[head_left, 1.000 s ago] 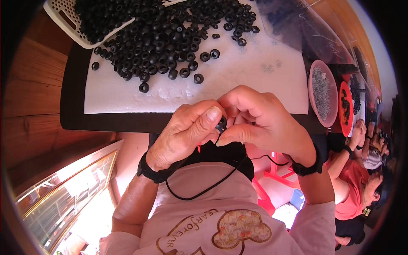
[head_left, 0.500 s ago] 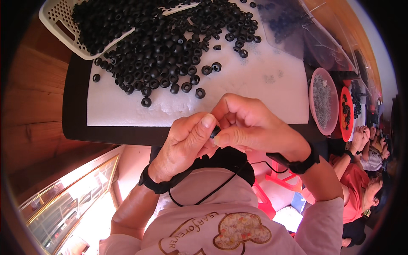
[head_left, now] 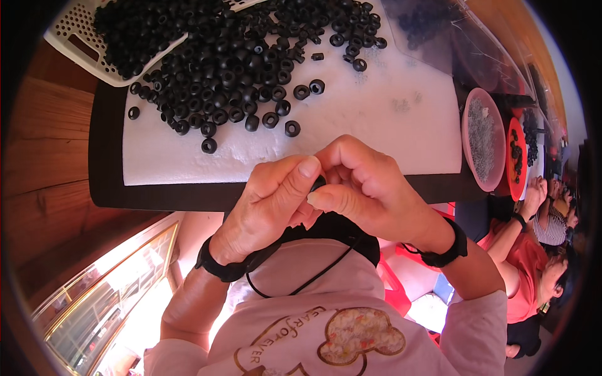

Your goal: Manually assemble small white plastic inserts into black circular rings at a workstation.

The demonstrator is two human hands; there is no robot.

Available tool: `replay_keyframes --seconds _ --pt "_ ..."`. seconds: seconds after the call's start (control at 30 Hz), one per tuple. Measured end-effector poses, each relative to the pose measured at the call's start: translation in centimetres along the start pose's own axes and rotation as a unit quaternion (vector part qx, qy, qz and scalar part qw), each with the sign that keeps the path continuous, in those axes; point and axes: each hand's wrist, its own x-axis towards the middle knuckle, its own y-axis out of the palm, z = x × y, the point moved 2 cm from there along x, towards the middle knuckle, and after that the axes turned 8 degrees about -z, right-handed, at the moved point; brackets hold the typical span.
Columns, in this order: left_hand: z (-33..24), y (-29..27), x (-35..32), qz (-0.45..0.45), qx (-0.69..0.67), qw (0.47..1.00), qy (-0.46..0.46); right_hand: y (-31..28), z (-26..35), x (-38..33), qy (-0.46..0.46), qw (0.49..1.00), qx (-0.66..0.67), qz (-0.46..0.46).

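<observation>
Just off the table's near edge, my two hands meet around one small black ring-shaped part (head_left: 319,183). My left hand (head_left: 276,194) is closed, its thumb and fingers gripping the part from the left. From the other side my right hand (head_left: 364,182) pinches at it with thumb and bent fingers. The fingers cover most of the part. Beyond the hands, a large heap of similar black rings (head_left: 219,81) lies spread on a white foam sheet (head_left: 376,138). Part of the heap spills from a white perforated basket (head_left: 75,34) lying at the far left.
A pink bowl (head_left: 467,135) of small clear or grey pieces stands at the right, beside a red dish (head_left: 512,169) holding black parts. A transparent plastic sheet (head_left: 464,56) covers the far right corner. Other people (head_left: 520,269) sit farther right. Red stools (head_left: 395,288) stand below.
My hands stay together on the black ring, with small shifts of the right thumb and fingers. The heap and basket appear slightly farther left and up, as the view has moved.
</observation>
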Motion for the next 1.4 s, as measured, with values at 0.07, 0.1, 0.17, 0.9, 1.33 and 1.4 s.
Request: replay_keyframes --seconds 0.07,0.1,0.17,0.9,1.33,1.4 --pt "0.0 0.0 0.1 0.004 -0.020 1.000 0.009 -0.1 -0.1 0.0 0.000 1.000 -0.010 -0.002" --pt "0.0 0.0 0.0 0.004 -0.019 1.000 0.007 -0.1 -0.2 0.0 0.009 1.000 -0.001 -0.004" --pt "0.0 0.0 0.0 0.001 -0.033 0.999 0.019 -0.1 -0.3 0.1 0.017 1.000 0.010 -0.008" --pt "1.9 0.5 0.2 -0.034 -0.127 0.988 0.079 -1.1 2.7 -0.6 -0.132 0.937 -0.306 -0.109" --pt "1.5 0.6 0.1 -0.002 -0.131 0.986 0.100 -6.1 3.2 7.9 -0.065 0.792 -0.598 -0.099" --pt "1.6 0.6 0.0 -0.006 -0.126 0.988 0.092 -6.0 3.0 8.3 -0.069 0.760 -0.638 -0.101"
